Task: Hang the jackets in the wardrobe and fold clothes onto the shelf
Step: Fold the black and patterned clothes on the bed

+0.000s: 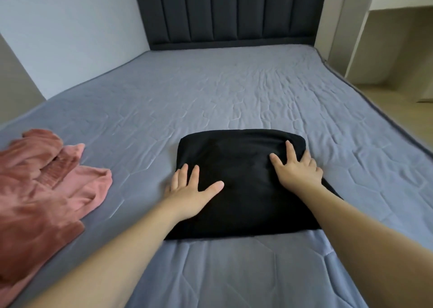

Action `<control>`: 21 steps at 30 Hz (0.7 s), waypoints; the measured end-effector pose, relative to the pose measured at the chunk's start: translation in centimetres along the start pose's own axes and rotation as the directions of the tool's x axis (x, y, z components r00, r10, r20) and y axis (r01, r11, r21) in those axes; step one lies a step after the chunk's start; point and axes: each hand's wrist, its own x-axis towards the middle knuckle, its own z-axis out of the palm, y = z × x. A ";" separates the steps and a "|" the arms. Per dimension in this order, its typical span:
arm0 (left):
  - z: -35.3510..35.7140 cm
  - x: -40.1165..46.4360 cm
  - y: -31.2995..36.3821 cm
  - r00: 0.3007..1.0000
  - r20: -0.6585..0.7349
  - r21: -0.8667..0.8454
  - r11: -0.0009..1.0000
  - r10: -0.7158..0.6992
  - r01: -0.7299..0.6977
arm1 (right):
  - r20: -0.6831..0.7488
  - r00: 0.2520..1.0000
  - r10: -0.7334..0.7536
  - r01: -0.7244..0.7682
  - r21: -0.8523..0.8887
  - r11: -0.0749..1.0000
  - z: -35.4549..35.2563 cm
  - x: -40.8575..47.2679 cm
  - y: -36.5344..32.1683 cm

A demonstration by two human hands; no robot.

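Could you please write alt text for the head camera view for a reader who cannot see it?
Both hands, left hand and right hand, press flat on a folded black garment on a grey-blue bed. A crumpled pink garment lies to the left.

Pink garment [44, 186] blurred, cut off at the left edge

Black garment [239, 190] matt cloth; bed [210, 97] cover quilted, faintly sheened; pink garment [46, 179] velvety.

Both hands press flat on a folded black garment [236, 186] on the grey bed [210, 92]: left hand [189, 190] at its left edge, right hand [297, 169] near its right edge. A crumpled pink garment [44, 183] lies well to the left.
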 end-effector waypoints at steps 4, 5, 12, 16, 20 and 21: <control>-0.8 4.2 2.2 0.932 -0.251 -0.299 0.937 -0.262 0.183 | -0.068 0.991 0.111 -0.108 0.054 0.993 -0.6 2.0 -1.0; -0.9 5.5 2.6 0.866 -0.358 -0.372 0.904 -0.348 0.210 | -0.117 0.984 0.137 -0.131 0.063 0.989 -0.7 2.7 -1.3; -0.9 13.6 3.1 0.643 -0.518 -0.537 0.800 -0.563 0.268 | -0.226 0.967 0.119 -0.088 0.143 0.986 0.5 9.4 -3.0; -1.0 13.3 2.3 0.719 -0.457 -0.517 0.814 -0.524 0.265 | -0.169 0.983 0.067 -0.031 0.211 0.977 -0.2 8.5 -2.9; -4.8 10.0 1.9 0.860 -0.129 -0.835 0.522 -0.494 0.175 | 0.096 0.991 0.089 -0.129 0.605 0.785 -2.1 3.5 -4.1; -6.4 8.6 2.0 0.876 -0.092 -0.883 0.446 -0.473 0.147 | 0.185 0.980 0.077 -0.190 0.732 0.655 -3.5 2.0 -4.9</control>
